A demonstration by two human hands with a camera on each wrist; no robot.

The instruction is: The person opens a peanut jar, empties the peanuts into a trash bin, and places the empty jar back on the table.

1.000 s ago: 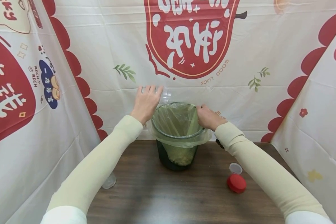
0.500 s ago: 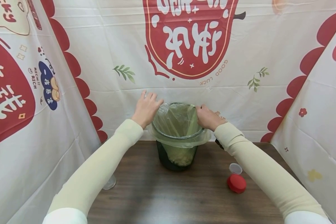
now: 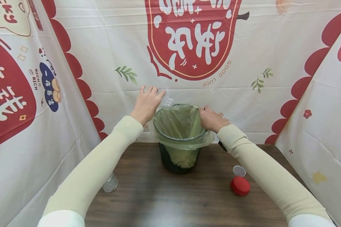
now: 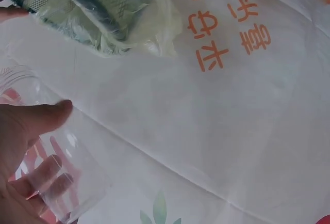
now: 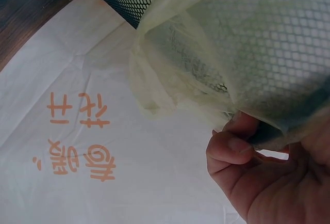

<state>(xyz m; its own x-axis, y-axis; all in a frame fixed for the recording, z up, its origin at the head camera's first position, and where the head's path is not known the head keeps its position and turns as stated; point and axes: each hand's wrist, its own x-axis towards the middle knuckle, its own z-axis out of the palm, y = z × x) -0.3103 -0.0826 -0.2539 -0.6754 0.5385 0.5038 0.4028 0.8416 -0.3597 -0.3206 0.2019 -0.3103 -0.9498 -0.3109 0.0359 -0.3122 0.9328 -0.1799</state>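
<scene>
My left hand (image 3: 147,102) grips a clear plastic jar (image 4: 85,170), raised beside the bin's left rim. In the left wrist view the thumb lies on one side of the jar and the fingers on the other; the jar looks tilted, with its threaded mouth towards the bin. A dark mesh trash can (image 3: 164,157) stands on the table, lined with a pale yellow-green trash bag (image 3: 184,145) folded over its rim. With my right hand (image 3: 211,120) I pinch the bag and rim on the right side. Pale stuff shows low through the mesh; what it is I cannot tell.
On the wooden table (image 3: 182,201), a red lid (image 3: 240,186) and a clear round lid (image 3: 239,171) lie to the right. Another clear container (image 3: 110,184) stands at left, partly behind my left forearm. A printed cloth (image 3: 102,63) closes the back and sides.
My left hand dipped towards the bin with the jar half a second ago and is now raised again, slightly further left. The right hand stays on the rim.
</scene>
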